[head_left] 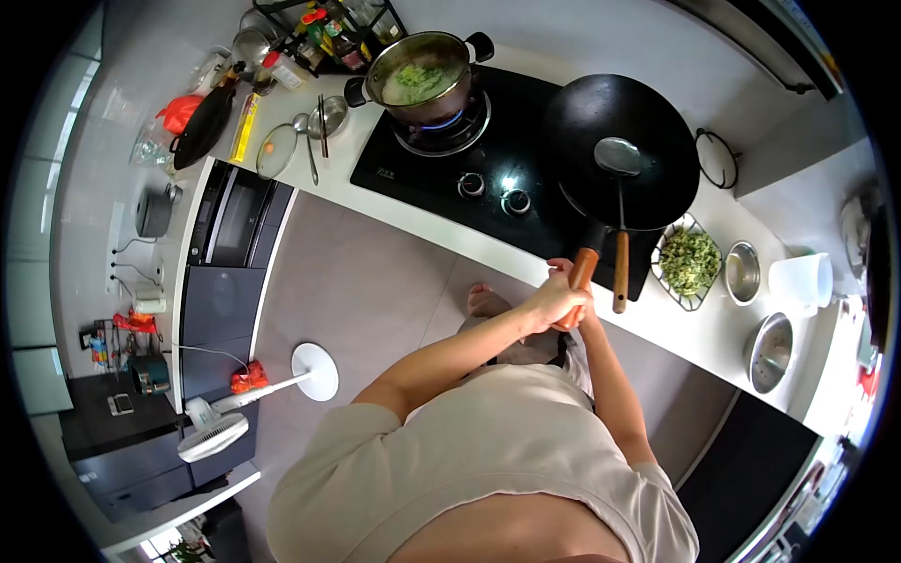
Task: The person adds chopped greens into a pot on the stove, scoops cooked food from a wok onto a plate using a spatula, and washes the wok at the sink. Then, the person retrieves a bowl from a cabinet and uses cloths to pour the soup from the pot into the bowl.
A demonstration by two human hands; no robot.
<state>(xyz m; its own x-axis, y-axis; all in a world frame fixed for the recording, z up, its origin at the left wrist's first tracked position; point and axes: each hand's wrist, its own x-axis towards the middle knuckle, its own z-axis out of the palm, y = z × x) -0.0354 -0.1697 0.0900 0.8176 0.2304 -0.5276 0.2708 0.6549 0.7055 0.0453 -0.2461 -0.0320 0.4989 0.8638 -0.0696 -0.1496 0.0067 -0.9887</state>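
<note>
My left hand (561, 302) is closed around the orange handle (583, 272) of a black wok (582, 113). My right hand (588, 306) is against it at the handle's end, mostly hidden; whether it grips anything is unclear. A few fingertips show left of the handle. In the wok, which stands at the hob's right side, lies a metal spatula (618, 157), its wooden handle over the rim. On the lit left burner, a two-handled pot (450, 101) holds pale liquid with chopped greens (419, 83).
Right of the hob (432, 178) are a basket of chopped greens (690, 261), metal bowls (742, 272) and a white container (801, 281). A glass lid (277, 151), small bowl (328, 117) and spice rack (347, 38) are at the left. A fan (213, 437) stands on the floor.
</note>
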